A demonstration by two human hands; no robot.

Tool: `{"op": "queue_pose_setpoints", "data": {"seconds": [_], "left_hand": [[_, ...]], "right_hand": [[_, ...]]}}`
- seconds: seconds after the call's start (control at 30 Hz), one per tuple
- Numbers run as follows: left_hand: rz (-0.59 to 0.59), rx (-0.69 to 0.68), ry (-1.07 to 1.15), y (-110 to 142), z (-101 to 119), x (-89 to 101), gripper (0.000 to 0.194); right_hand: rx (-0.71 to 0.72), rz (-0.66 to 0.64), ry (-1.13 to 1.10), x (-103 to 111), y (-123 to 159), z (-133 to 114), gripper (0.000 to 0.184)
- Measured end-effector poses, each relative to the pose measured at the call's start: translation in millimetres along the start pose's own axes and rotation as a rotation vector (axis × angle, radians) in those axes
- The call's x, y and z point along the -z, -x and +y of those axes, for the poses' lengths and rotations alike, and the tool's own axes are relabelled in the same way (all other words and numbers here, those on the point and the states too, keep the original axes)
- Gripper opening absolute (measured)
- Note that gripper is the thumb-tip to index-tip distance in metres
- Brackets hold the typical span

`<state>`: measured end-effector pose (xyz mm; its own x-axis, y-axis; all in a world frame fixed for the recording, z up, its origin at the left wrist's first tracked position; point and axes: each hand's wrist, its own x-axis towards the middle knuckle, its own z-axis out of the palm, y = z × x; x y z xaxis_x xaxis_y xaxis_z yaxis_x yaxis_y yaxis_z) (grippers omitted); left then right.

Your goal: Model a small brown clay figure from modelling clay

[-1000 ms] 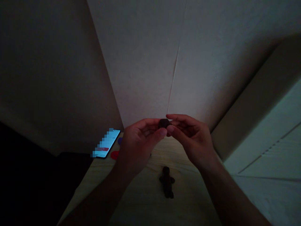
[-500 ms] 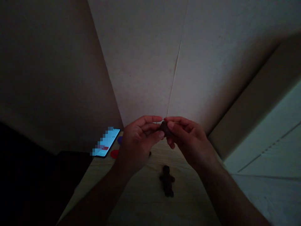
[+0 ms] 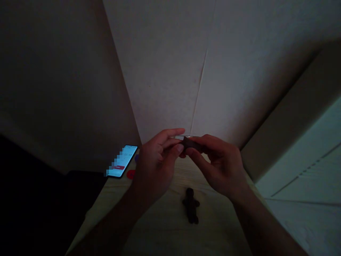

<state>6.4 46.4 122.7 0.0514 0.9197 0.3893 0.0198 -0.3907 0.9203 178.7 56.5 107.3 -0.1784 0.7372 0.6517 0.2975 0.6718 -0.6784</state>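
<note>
In dim light, my left hand (image 3: 156, 167) and my right hand (image 3: 218, 165) meet above a pale wooden table (image 3: 165, 227). Both pinch one small dark brown lump (image 3: 188, 143) between thumbs and fingertips; it looks like soft clay. Below the hands, a small dark brown figure (image 3: 191, 205) with a head, arms and legs lies flat on the table.
A lit phone (image 3: 123, 160) lies at the table's far left corner. A red disc (image 3: 130, 174) and a bluish one (image 3: 136, 158) sit beside it. White walls rise behind the table. A pale surface (image 3: 306, 185) lies to the right, darkness to the left.
The fingers have shifted on the lump, which now looks longer and flatter than the rounder ball a second ago. Both hands stayed in much the same place.
</note>
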Motion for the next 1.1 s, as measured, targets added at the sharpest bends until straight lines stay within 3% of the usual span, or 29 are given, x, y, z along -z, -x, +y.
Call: {"op": "queue_pose_setpoints", "data": {"seconds": [0.2,0.37,0.43,0.53,0.7,0.8,0.87,0.97,1.1], "left_hand": [[-0.119,-0.26,-0.273,-0.8,-7.8,8.6,0.022],[0.071,-0.476,-0.562,-4.2,-7.7,13.3,0.014],[0.079,-0.506,-0.583,-5.0,-6.0,13.4,0.013],[0.044,-0.439,-0.502,-3.9,-2.9,10.6,0.016],[0.07,-0.183,-0.219,-1.6,0.8,1.5,0.014],[0.091,-0.097,-0.087,-2.5,1.5,-2.5,0.011],[0.096,-0.078,-0.042,-3.4,1.0,-3.7,0.009],[0.095,-0.066,-0.004,-4.1,-0.9,-3.3,0.007],[0.049,-0.045,0.055,-4.4,-4.4,-1.5,0.003]], "right_hand": [[0.221,-0.026,0.253,3.8,-2.1,0.9,0.02],[0.198,-0.055,0.224,2.9,-2.8,-1.0,0.02],[0.153,-0.064,0.158,2.7,-2.6,-2.4,0.021],[0.08,-0.058,0.007,1.1,-2.4,-2.0,0.022],[-0.024,0.052,-0.212,-4.7,-4.0,4.9,0.021],[-0.032,0.234,-0.194,-6.0,-3.4,5.4,0.022],[-0.004,0.281,-0.092,-5.4,-1.8,2.9,0.021],[0.053,0.189,0.003,-4.1,0.8,-1.7,0.016],[0.072,0.052,-0.085,-3.6,0.8,-1.6,0.03]]}}
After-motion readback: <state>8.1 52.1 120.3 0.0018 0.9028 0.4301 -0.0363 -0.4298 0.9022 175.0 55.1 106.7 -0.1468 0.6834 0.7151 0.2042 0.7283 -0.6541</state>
